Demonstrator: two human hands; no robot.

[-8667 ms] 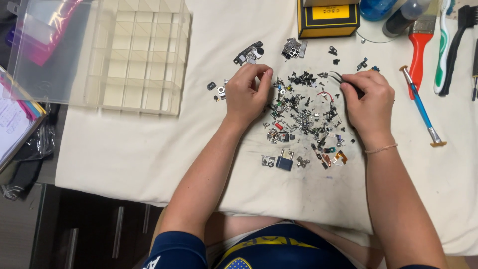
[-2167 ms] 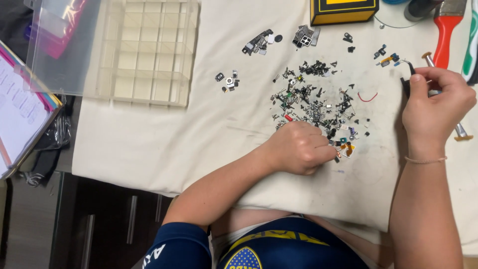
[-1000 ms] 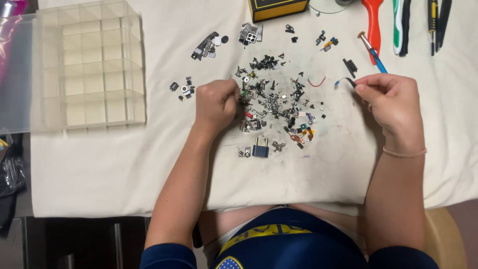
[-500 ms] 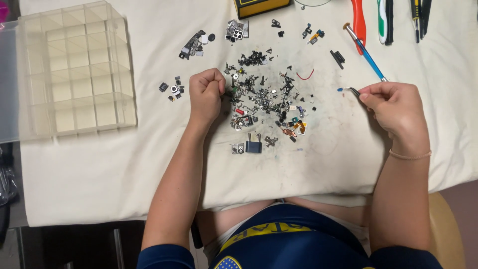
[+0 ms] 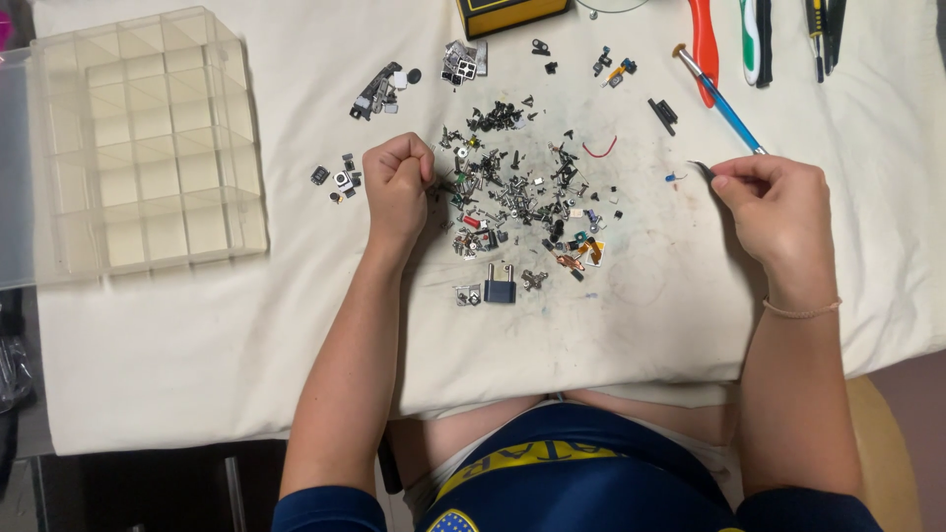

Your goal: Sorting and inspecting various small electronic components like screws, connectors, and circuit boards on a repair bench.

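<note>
Since the earlier frame, the right hand [image 5: 778,212] has drawn further right of the pile of small parts [image 5: 522,197], fingertips pinched on a thin dark piece [image 5: 702,168]. Left hand [image 5: 397,182] rests curled into a fist at the pile's left edge. Clear compartment box [image 5: 138,148] lies well left of the pile.

cloth [image 5: 552,325] off-white, smudged grey under parts. parts pile [image 5: 522,192] mostly black and silver, flecks of red, orange, blue. plug adapter [image 5: 499,287] dark blue, silver prongs. wire loop [image 5: 599,150] red. compartment box [image 5: 148,148] clear, pale. case [image 5: 510,14] yellow and black. screwdriver [image 5: 724,103] blue shaft. pliers handle [image 5: 704,39] red. wristband [image 5: 802,310] thin, pinkish. shirt [image 5: 581,483] navy, yellow lettering.
</note>
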